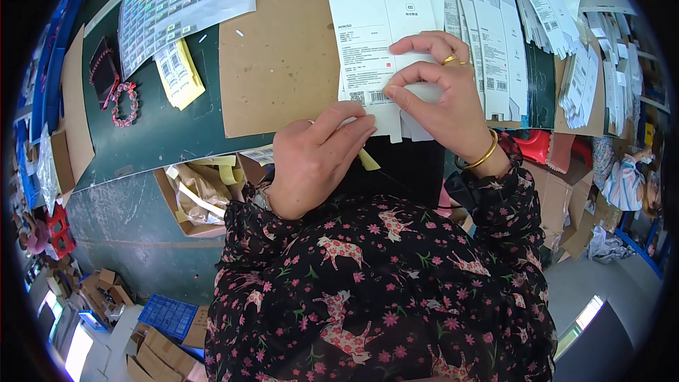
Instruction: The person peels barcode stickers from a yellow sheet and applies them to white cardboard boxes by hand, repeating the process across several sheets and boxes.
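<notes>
R fingers point(419, 72) pinched tog. by barcode point(380, 97) on text-printed white ctn point(363, 46), L fingers point(345, 112) at btm, grip unclear.

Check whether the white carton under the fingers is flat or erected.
Flat: the white carton shows a level printed face, with no standing walls visible.

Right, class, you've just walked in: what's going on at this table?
A person is handling a flat white printed carton. Their right hand brings thumb and forefinger together over its lower part; anything pinched there is too small to tell. The left hand has its fingertips by the carton's lower edge. More flat white cartons lie to the right, with yellow label slips off to the left.
</notes>
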`<state>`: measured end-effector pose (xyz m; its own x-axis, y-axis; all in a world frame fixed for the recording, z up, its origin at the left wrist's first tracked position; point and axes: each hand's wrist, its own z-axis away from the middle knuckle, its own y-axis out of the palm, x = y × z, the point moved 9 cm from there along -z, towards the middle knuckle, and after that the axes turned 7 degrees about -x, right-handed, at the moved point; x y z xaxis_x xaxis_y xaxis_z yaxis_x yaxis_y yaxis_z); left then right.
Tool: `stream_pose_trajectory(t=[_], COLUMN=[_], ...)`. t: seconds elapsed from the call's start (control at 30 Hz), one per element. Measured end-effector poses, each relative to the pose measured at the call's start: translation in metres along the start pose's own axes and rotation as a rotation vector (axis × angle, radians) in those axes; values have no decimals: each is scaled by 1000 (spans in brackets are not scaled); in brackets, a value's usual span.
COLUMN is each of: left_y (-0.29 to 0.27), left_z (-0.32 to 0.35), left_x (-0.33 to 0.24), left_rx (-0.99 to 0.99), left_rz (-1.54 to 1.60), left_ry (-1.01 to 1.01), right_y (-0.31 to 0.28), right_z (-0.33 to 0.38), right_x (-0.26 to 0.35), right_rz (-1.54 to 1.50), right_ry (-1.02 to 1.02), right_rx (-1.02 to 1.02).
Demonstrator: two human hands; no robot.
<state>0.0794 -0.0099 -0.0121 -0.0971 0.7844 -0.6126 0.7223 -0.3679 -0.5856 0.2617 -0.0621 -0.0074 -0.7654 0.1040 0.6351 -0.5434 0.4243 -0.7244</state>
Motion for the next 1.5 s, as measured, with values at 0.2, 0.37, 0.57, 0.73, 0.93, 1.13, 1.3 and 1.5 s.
stream_pose_trajectory(t=[0.2, 0.37, 0.57, 0.73, 0.93, 1.13, 1.3, 1.5], left_y=[0, 1, 1, 1, 1, 1, -2, -18], left_z=[0, -2, -1, -1, -1, 0, -1, -1], left_x=[0, -2, -1, -2, -2, -3, 2, 18], left_rx=[5, 31, 11, 18, 13, 20, 30, -123], left_rz=[1, -7, -1, 14, 23, 18, 48, -23], left_ry=[2, 8, 18, 13, 10, -4, -123, -232], right_y=[-2, -2, 1, 2, 3, -1, -5, -45], right_z=[0, 3, 5, 4, 3, 5, 5, 32], right_x=[9, 11, 16, 22, 18, 18, 12, -9], right_rz=[23, 59, 118, 184, 183, 159, 43, 67], right_ry=[-34, -37, -56, -52, -56, -76, -90, 84], right_rx=[-19, -38, -51, -58, -77, -86, -141, -453])
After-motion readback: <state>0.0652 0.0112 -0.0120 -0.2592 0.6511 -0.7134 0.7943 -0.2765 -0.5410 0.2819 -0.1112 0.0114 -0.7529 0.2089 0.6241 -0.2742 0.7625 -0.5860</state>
